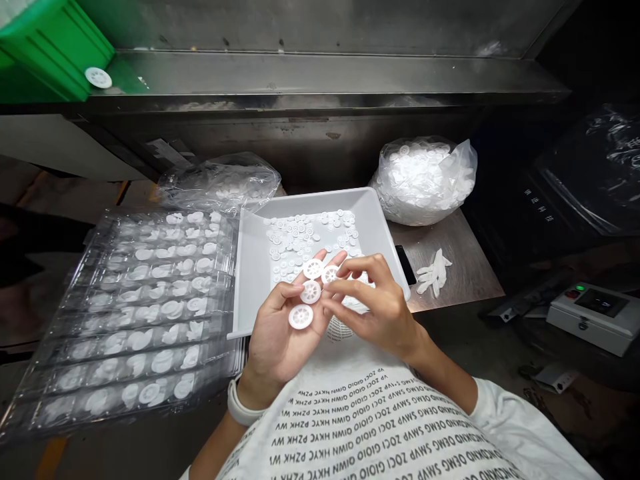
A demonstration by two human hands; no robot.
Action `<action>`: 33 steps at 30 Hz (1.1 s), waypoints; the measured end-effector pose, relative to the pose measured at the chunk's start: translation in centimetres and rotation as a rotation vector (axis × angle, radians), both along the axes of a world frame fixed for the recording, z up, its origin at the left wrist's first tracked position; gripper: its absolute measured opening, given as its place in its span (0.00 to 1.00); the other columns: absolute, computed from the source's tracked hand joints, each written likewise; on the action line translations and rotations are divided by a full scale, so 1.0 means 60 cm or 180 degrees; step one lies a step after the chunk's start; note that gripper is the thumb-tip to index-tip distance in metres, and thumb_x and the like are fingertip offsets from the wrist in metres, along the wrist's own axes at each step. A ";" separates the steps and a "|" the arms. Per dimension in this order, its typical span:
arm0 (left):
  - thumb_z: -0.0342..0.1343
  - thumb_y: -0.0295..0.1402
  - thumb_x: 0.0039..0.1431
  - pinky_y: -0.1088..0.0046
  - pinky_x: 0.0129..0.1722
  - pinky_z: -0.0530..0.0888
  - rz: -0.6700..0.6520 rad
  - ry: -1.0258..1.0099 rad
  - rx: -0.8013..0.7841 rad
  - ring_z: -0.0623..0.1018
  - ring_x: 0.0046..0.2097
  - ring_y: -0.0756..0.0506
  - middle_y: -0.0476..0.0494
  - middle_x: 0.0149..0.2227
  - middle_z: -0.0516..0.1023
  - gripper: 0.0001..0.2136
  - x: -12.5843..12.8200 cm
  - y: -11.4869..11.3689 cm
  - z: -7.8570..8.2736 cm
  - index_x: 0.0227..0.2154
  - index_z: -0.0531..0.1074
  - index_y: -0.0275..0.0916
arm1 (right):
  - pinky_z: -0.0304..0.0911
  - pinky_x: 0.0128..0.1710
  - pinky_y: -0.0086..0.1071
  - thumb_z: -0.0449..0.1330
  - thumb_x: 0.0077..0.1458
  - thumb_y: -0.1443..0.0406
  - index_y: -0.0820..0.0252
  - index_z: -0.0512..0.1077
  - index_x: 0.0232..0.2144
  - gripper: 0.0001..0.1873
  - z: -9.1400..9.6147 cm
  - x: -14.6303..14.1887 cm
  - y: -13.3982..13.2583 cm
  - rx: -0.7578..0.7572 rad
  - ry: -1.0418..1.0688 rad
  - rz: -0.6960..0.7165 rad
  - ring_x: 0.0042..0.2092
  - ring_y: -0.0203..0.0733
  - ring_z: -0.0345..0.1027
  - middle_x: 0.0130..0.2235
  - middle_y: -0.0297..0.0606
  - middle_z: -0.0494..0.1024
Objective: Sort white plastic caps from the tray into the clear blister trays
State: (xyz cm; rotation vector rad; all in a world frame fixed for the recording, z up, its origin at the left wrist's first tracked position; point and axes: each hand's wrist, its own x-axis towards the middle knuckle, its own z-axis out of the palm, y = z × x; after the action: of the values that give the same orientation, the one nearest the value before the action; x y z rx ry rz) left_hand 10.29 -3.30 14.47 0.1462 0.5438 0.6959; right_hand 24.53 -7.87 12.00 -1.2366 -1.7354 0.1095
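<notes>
My left hand (280, 327) lies palm up above a pale grey tray (310, 201), with several white perforated plastic discs along its palm and fingers. One disc (301, 317) rests on the palm, and others (311, 291) sit higher up the fingers. My right hand (373, 303) curves over from the right, its fingertips at or beside the uppermost disc (330, 274). Whether that hand grips the disc is hidden. Many similar discs (310, 237) lie scattered in the tray.
Left of the tray lies a stack of clear blister sheets (135, 320) with white discs in pockets. Behind are a full plastic bag of discs (425, 183) and a thinner bag (220, 183). A phone (406, 265), white gloves (433, 272) and a grey control box (590, 319) lie rightward.
</notes>
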 end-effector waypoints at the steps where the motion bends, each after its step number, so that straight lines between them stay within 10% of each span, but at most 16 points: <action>1: 0.43 0.24 0.59 0.61 0.61 0.65 -0.0031 0.0010 0.0020 0.68 0.61 0.41 0.39 0.63 0.64 0.31 0.000 0.001 -0.001 0.66 0.47 0.41 | 0.65 0.41 0.38 0.64 0.56 0.66 0.61 0.74 0.38 0.06 0.001 -0.003 -0.002 0.0035 -0.0081 0.0090 0.41 0.42 0.65 0.40 0.42 0.73; 12: 0.43 0.29 0.61 0.60 0.67 0.52 -0.0035 0.0212 0.0241 0.65 0.63 0.42 0.38 0.62 0.64 0.29 -0.002 0.004 -0.001 0.65 0.50 0.36 | 0.61 0.32 0.34 0.61 0.58 0.71 0.63 0.74 0.33 0.02 0.013 -0.016 0.003 0.0361 -0.0661 0.0405 0.35 0.36 0.66 0.36 0.37 0.77; 33: 0.40 0.29 0.64 0.67 0.59 0.69 0.0016 0.0054 0.0356 0.65 0.63 0.42 0.38 0.62 0.64 0.28 0.004 0.009 -0.002 0.66 0.44 0.35 | 0.65 0.36 0.36 0.59 0.57 0.76 0.61 0.72 0.42 0.12 -0.022 0.020 -0.006 0.0079 -0.0133 0.0496 0.40 0.40 0.69 0.39 0.41 0.74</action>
State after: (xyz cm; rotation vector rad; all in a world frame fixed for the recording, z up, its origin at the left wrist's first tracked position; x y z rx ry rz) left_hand 10.50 -2.77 14.37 0.2555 0.5219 0.7308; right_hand 25.71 -8.26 10.67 -1.0915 -1.8630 0.1543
